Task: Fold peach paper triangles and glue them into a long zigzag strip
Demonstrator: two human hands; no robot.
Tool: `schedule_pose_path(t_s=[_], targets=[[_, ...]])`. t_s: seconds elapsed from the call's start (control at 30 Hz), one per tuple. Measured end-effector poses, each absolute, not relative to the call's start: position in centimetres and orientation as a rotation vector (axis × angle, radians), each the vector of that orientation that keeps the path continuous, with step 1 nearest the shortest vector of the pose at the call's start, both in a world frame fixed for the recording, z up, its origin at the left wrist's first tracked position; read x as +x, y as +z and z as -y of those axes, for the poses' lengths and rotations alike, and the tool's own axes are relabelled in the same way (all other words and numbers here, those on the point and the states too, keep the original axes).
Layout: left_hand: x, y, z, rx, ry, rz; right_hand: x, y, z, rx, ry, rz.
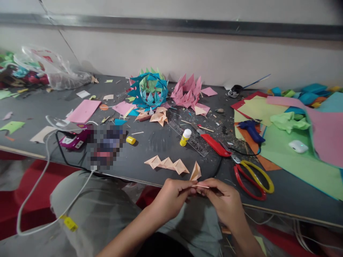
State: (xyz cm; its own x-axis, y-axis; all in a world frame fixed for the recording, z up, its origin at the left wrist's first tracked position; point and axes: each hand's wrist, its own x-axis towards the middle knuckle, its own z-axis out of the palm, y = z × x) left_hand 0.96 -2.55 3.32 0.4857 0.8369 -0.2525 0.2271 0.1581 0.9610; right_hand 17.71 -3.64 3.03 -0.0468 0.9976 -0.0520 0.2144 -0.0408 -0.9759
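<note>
Both hands meet just below the near edge of the dark table (139, 167), over the person's lap. The left hand (173, 196) and the right hand (222, 200) each pinch one end of a thin peach paper piece (200, 186), thumb and forefinger pressed together on it. It runs flat between the two sets of fingertips, which almost touch. It shows edge-on and is small, so it may be a folded strip, but its shape is hard to make out.

Just above the hands, a single peach triangle (195, 172) stands upright at the table's edge. Beside it on the left lies a chain of peach folded units (166, 164), flat on the tabletop. To the right of the hands, near the right one, lie scissors (253, 178) with red and yellow handles. A red utility knife (215, 145) lies beyond them, next to a small glue bottle (185, 137) with a white cap, which stands on a clear ruler (197, 144).

Farther back sit a blue and green paper flower (148, 91) and a pink paper flower (187, 93), with scraps around them. Coloured paper sheets (294, 157) are stacked on the right, with a blue glue gun (251, 130) resting on them. A white cable (34, 185) hangs off the left side of the table.
</note>
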Motion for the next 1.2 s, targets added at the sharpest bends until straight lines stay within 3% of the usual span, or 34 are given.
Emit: schedule_pose_path(t_s=[0.1, 0.33, 0.67, 0.83, 1.03, 1.2], targets=[[0.5, 3.8, 2.5, 1.377, 0.596, -0.986, 17.7, 2.8, 2.7, -1.391, 1.121, 1.417], [-0.6, 4.3, 2.7, 0.991, 0.838, -1.114, 17.0, 1.4, 1.2, -1.697, 0.567, 1.837], [-1.7, 3.0, 4.8, 0.826, 0.979, -1.117, 15.6, 3.3, -2.9, -1.5, 0.271, 2.145], [-1.5, 3.2, 4.9, 0.602, 1.042, -1.097, 14.8, 3.4, -4.7, -1.49, 0.422, 2.122], [-0.2, 3.8, 4.3, 0.637, 1.138, -1.078, 15.2, 4.2, 0.3, -1.075, 1.339, 1.702], [1.7, 3.1, 4.9, 0.927, 1.103, -1.083, 15.5, 3.5, 3.6, -1.15, 1.254, 1.456]])
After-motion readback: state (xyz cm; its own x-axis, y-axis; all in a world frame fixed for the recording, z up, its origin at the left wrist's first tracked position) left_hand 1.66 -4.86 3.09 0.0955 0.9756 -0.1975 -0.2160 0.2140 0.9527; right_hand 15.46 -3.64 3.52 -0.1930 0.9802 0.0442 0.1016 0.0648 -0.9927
